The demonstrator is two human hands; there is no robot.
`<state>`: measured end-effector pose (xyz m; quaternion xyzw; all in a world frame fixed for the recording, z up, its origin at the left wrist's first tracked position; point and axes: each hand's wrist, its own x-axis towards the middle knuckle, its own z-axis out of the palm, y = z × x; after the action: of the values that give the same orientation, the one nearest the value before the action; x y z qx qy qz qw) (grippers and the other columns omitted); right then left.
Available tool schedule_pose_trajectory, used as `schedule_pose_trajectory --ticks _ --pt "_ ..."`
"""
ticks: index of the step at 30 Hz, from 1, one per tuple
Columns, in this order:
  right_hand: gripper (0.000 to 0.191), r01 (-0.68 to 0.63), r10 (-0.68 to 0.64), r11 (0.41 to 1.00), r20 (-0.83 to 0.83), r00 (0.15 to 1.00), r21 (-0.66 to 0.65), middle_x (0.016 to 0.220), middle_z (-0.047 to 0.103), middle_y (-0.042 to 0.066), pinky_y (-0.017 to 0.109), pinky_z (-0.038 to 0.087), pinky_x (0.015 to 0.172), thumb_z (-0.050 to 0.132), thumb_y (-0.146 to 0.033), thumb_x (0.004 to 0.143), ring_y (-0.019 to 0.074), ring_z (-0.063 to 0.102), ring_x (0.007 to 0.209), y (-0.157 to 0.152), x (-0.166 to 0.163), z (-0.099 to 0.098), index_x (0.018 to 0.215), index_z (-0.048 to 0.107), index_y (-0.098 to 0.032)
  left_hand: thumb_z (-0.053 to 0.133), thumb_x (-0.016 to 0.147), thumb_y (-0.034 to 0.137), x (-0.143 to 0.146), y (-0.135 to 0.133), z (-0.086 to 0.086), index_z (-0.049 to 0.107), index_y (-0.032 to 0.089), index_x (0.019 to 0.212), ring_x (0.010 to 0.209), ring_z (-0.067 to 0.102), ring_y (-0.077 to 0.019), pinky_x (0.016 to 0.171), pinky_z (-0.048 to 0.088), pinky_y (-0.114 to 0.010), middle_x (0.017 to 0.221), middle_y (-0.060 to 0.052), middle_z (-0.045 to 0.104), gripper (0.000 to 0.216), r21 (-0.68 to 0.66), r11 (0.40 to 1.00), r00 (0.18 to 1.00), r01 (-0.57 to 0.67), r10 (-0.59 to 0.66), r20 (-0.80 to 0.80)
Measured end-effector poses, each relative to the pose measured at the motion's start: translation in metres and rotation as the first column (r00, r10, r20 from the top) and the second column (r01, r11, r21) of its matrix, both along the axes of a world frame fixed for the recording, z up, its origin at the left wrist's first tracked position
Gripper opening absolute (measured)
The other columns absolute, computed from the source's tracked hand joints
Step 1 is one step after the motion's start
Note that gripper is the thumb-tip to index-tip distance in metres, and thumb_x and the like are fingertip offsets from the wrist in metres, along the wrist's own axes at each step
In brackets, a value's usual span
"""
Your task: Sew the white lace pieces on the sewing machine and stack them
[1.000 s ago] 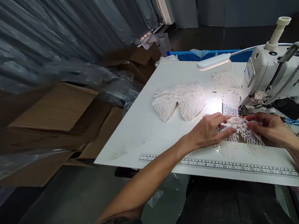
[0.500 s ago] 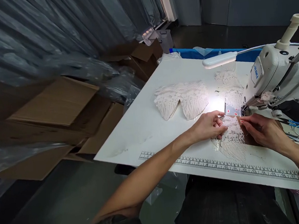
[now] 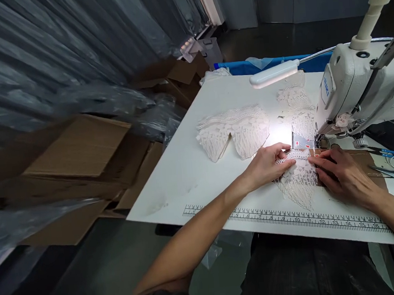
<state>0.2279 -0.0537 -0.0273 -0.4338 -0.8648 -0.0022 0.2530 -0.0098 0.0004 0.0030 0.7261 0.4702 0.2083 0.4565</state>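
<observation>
Head view: the lace piece (image 3: 299,187) has slid up the table (image 3: 185,166) since a second ago, and its top edge now sits at the foot of the sewing machine (image 3: 345,86). The left hand (image 3: 269,163) lies open, fingers flat on the lace's left edge. The right hand (image 3: 339,175), no longer pinching, presses flat on lace and brown backing (image 3: 368,161). In the lamp glare the edge seems to be under the foot.
</observation>
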Motion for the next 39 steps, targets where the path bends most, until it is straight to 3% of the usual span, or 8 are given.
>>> schedule_pose_trajectory --ticks 4,9,16,22,28,33,39 --pt "0.027 -0.029 0.029 1.000 -0.033 0.999 -0.003 0.107 0.061 0.014 0.046 0.056 0.081 0.049 -0.017 0.096 0.0279 0.059 0.097 0.000 0.002 -0.003 0.115 0.067 -0.015 0.070 0.085 0.030 0.002 0.000 -0.001 0.060 0.013 0.124 0.053 0.061 -0.0084 0.053 0.050 -0.023 0.081 0.001 0.065 0.044 -0.017 1.000 1.000 -0.020 0.021 0.004" --pt "0.029 -0.016 0.016 1.000 -0.005 1.000 -0.023 0.106 0.063 0.014 0.048 0.056 0.083 0.046 -0.016 0.096 0.0286 0.060 0.099 0.000 0.001 -0.002 0.117 0.066 -0.014 0.070 0.084 0.027 0.002 0.002 -0.003 0.061 0.012 0.123 0.055 0.061 -0.0092 0.048 0.050 -0.021 0.080 0.001 0.065 0.042 -0.036 0.998 0.998 -0.059 0.059 -0.012" --pt "0.030 0.008 -0.028 0.991 -0.146 0.989 -0.133 0.110 0.064 0.012 0.037 0.058 0.091 0.045 -0.018 0.097 0.0217 0.064 0.102 -0.002 0.007 0.003 0.118 0.066 -0.016 0.074 0.082 0.025 0.003 0.003 -0.003 0.065 0.012 0.118 0.058 0.062 -0.0089 0.062 0.054 -0.024 0.072 0.003 0.066 0.039 0.017 0.998 0.997 -0.067 0.068 -0.031" --pt "0.032 -0.071 0.055 0.986 -0.107 0.993 -0.149 0.107 0.064 0.011 0.036 0.059 0.083 0.045 -0.019 0.095 0.0211 0.065 0.097 -0.003 0.008 0.006 0.113 0.071 -0.020 0.075 0.082 0.027 0.003 0.002 -0.005 0.063 0.013 0.120 0.052 0.060 -0.0079 0.052 0.052 -0.023 0.077 0.003 0.065 0.042 -0.056 0.995 0.997 -0.079 0.080 0.014" --pt "0.031 -0.074 0.055 0.985 -0.121 0.991 -0.158 0.109 0.066 0.012 0.035 0.059 0.089 0.045 -0.018 0.094 0.0203 0.067 0.100 -0.002 0.011 0.008 0.109 0.072 -0.017 0.074 0.082 0.029 0.002 0.003 -0.005 0.062 0.010 0.122 0.057 0.061 -0.0090 0.058 0.053 -0.025 0.077 0.002 0.064 0.046 -0.033 0.996 0.997 -0.078 0.077 -0.022" --pt "0.031 -0.111 0.082 0.968 -0.134 0.988 -0.223 0.112 0.066 0.011 0.035 0.059 0.089 0.047 -0.016 0.095 0.0197 0.067 0.102 -0.003 0.015 0.014 0.114 0.071 -0.021 0.074 0.082 0.031 0.001 0.003 -0.003 0.064 0.013 0.121 0.067 0.064 -0.0117 0.060 0.053 -0.023 0.078 0.001 0.065 0.044 -0.015 0.997 0.997 -0.073 0.073 -0.006" --pt "0.031 -0.150 0.135 0.970 -0.090 0.987 -0.194 0.115 0.061 0.012 0.041 0.058 0.093 0.049 -0.019 0.096 0.0228 0.063 0.109 -0.005 0.015 0.010 0.116 0.072 -0.025 0.072 0.085 0.024 0.002 0.003 0.001 0.061 0.012 0.120 0.052 0.060 -0.0077 0.053 0.052 -0.023 0.077 0.003 0.061 0.038 -0.139 0.987 0.996 -0.080 0.085 0.027"
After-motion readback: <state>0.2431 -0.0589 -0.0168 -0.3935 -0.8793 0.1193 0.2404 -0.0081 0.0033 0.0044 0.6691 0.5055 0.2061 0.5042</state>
